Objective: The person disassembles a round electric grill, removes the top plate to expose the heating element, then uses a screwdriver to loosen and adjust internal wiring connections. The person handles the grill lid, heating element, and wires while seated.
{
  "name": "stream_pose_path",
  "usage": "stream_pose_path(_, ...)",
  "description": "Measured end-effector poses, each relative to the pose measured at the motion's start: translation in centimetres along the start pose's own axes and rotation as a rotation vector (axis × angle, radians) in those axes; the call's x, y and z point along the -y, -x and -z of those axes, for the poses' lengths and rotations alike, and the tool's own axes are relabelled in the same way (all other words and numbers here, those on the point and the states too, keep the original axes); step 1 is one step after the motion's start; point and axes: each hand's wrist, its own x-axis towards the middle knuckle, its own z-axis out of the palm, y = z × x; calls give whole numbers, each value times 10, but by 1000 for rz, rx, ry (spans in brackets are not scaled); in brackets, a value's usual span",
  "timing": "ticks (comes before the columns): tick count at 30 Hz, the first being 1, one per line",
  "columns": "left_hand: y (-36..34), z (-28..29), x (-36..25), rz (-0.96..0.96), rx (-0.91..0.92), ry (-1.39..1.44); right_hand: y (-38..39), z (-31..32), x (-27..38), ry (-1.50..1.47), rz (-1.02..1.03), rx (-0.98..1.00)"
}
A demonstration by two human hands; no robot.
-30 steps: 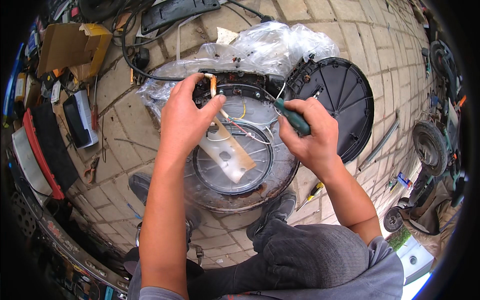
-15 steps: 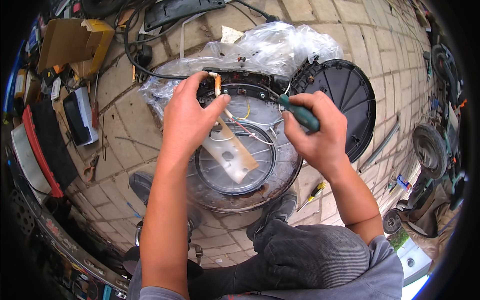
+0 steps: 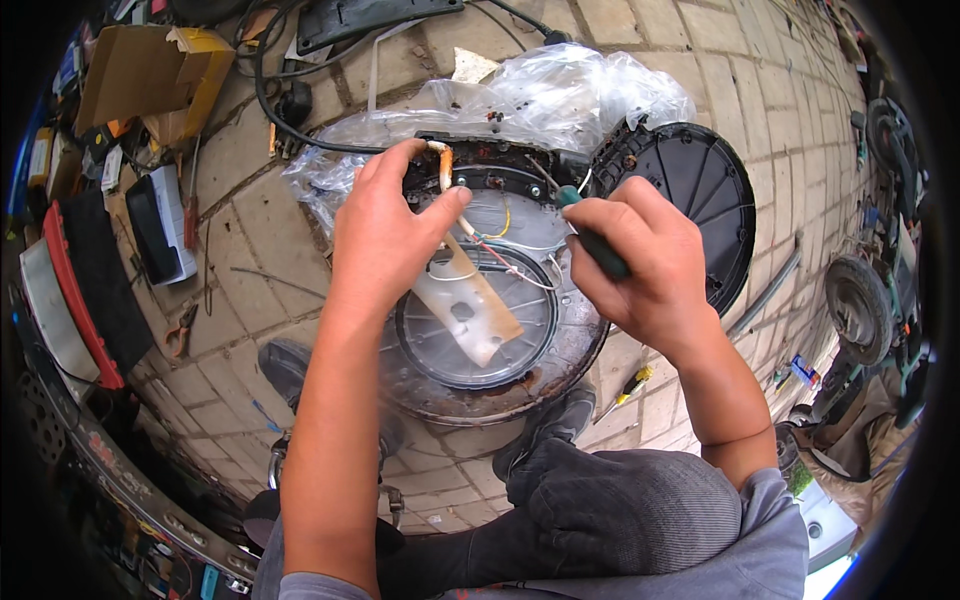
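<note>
A round, rusty metal-and-plastic housing (image 3: 585,345) lies on the paving in front of me. At its far rim, my left hand (image 3: 385,235) is closed around a black cable (image 3: 325,149), its thumb beside the cable's stained white-and-orange end (image 3: 446,168). My right hand (image 3: 645,255) grips a green-handled screwdriver (image 3: 603,250), whose shaft points up and left toward the far rim; what its tip touches is unclear. Thin coloured wires (image 3: 505,250) run loose across the housing. A whitish strip with holes (image 3: 470,310) lies over its round centre.
A black ribbed round cover (image 3: 710,215) sits at the right, with crumpled clear plastic (image 3: 560,85) behind. A yellow-handled screwdriver (image 3: 628,388) lies near my foot. Pliers (image 3: 181,330), a cardboard box (image 3: 145,80) and a red-edged panel (image 3: 80,300) are at the left; a wheel (image 3: 858,310) stands far right.
The right hand has turned slightly, with the screwdriver handle now steeper and more covered by the fingers. My left hand keeps its place on the cable. The whole view has shifted a little.
</note>
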Motion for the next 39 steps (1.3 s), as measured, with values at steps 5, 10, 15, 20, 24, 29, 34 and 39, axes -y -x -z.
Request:
stream_pose_path(5,0,0,1,10,9,12,4,-3,-5,-79,-118,-39)
stream_pose_path(10,0,0,-2,24,23,2,8,-23,-24,-247,-194,-84)
stream_pose_path(15,0,1,-4,30,21,-7,23,-46,-30,-303,-171,-175)
stream_pose_path(20,-1,-2,-3,13,13,-1,39,-62,-26,-110,12,-259)
stream_pose_path(24,-1,-2,-1,19,11,2,41,-57,-26,-110,39,-345)
stream_pose_path(29,0,-2,-1,14,8,-7,38,-49,-26,-177,0,-374)
stream_pose_path(34,0,-1,-2,19,16,-2,32,-50,-25,-300,-125,-257)
stream_pose_path(39,-1,-1,-3,12,15,0,34,-60,-30,-259,-53,-318)
